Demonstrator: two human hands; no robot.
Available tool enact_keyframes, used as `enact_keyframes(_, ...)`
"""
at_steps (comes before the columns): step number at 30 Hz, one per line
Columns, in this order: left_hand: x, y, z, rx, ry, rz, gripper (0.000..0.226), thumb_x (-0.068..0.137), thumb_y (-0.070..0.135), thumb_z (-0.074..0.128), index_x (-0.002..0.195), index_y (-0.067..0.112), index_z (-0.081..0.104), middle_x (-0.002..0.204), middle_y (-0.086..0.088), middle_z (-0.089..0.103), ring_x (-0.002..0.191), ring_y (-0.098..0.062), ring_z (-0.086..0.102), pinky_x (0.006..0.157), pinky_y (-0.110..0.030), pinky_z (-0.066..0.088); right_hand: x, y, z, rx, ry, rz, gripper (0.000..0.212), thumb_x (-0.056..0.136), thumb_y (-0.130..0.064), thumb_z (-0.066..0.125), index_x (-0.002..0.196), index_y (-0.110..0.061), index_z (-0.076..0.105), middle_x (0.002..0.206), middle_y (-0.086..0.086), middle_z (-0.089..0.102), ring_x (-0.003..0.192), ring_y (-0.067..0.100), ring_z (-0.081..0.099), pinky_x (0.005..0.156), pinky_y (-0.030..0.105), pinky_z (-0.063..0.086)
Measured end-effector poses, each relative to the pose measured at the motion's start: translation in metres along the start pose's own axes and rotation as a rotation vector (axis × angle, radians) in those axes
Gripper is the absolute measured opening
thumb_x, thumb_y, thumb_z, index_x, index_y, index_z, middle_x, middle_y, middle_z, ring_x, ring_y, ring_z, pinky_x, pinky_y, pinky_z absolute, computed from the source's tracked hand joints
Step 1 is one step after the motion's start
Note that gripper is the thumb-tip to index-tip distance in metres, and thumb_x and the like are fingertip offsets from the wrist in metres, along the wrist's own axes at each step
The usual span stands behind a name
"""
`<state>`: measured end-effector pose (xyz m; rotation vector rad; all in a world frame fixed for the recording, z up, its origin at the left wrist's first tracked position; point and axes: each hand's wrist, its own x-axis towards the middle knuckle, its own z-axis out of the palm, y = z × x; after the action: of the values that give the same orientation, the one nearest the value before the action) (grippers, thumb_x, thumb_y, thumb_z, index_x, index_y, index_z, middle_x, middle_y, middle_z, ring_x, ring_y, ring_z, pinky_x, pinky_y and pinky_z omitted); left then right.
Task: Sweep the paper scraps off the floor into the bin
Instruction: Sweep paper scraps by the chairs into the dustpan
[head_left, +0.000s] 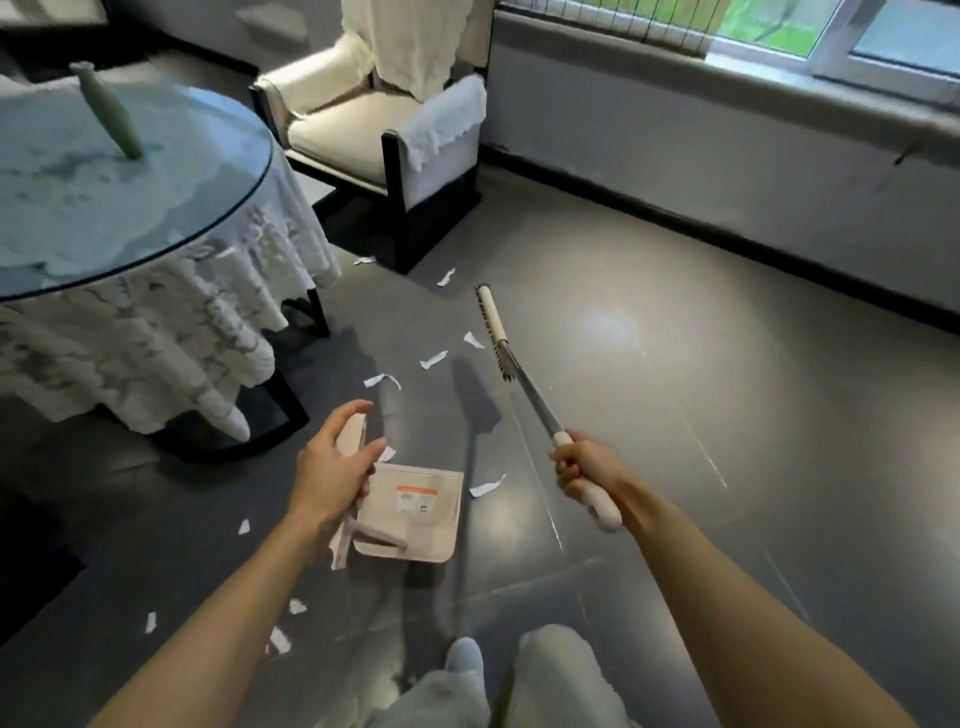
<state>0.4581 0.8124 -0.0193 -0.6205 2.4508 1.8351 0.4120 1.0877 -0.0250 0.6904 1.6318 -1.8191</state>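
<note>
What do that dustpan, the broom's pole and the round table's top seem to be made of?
Dustpan: probably plastic, matte cream, moulded in one piece, with a printed label stuck on.
Broom pole: likely metal, silvery with a bright glint; its grip looks like white plastic.
Table top: seemingly glass, glossy and reflecting light, laid over a lace cloth.

I see a glossy dark grey tiled floor (675, 415) with a pale glare right of centre. White paper scraps (382, 381) lie scattered on it, from upper centre down to the lower left. An armchair (379, 135) at top centre and a cloth-draped round table (130, 182) at upper left stand on it.
</note>
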Motion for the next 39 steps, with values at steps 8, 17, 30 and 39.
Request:
enact_keyframes(8, 0.134, 0.065, 0.082, -0.01, 0.035, -0.04, 0.043, 0.084, 0.01, 0.065, 0.104, 0.047, 0.058, 0.057, -0.004, 0.052, 0.043, -0.017, 0.043, 0.037, -0.024, 0.04, 0.146, -0.136, -0.047, -0.087, -0.033, 0.016, 0.023, 0.09, 0.01, 0.036, 0.083, -0.012, 0.04, 0.06, 0.006, 0.036, 0.03, 0.004, 0.034, 0.03, 0.011, 0.028)
enact_keyframes(17, 0.278, 0.094, 0.164, 0.127, 0.17, -0.186, 0.044, 0.083, 0.017, 0.068, 0.114, 0.047, 0.054, 0.079, -0.006, 0.061, 0.06, -0.019, 0.056, 0.051, -0.029, 0.048, 0.306, -0.284, -0.082, -0.304, -0.117, 0.055, 0.019, 0.09, 0.009, 0.037, 0.099, -0.007, 0.043, 0.062, 0.007, 0.038, 0.034, 0.005, 0.036, 0.032, 0.014, 0.03)
enact_keyframes(30, 0.39, 0.11, 0.208, 0.47, 0.188, -0.296, 0.036, 0.088, 0.038, 0.06, 0.121, 0.037, 0.046, 0.108, -0.003, 0.06, 0.097, -0.026, 0.057, 0.074, -0.033, 0.045, 0.414, -0.352, -0.074, -0.263, -0.165, 0.126, 0.019, 0.091, 0.008, 0.037, 0.095, -0.009, 0.045, 0.061, 0.006, 0.039, 0.035, 0.006, 0.036, 0.031, 0.014, 0.03)
enact_keyframes(39, 0.448, 0.131, 0.222, 0.232, 0.204, -0.458, 0.025, 0.083, 0.02, 0.07, 0.089, 0.019, 0.046, 0.07, -0.009, 0.063, 0.056, -0.023, 0.065, 0.047, -0.032, 0.053, 0.524, -0.425, -0.057, -0.327, -0.17, 0.152, 0.023, 0.091, 0.005, 0.038, 0.108, -0.01, 0.041, 0.064, 0.006, 0.04, 0.036, 0.006, 0.038, 0.032, 0.015, 0.033)
